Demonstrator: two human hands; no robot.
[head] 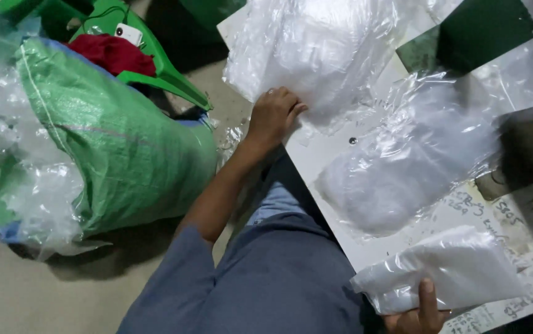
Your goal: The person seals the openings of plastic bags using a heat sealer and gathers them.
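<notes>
My left hand (274,115) rests on the edge of a white table (328,162), its fingers gripping the lower corner of a crumpled clear plastic bag (322,52) that lies on it. My right hand (420,314) shows only partly at the bottom edge, with the thumb pressed on a folded white plastic bag (458,269) that it holds at the table's near edge. Between the two lies another clear plastic bag (402,170) with something whitish inside.
A large green woven sack (115,136) stuffed with clear plastic stands on the floor to my left. Behind it a green plastic chair (164,68) carries a red cloth (113,52) and a white phone (129,33). A dark grey object (529,148) stands at the table's right.
</notes>
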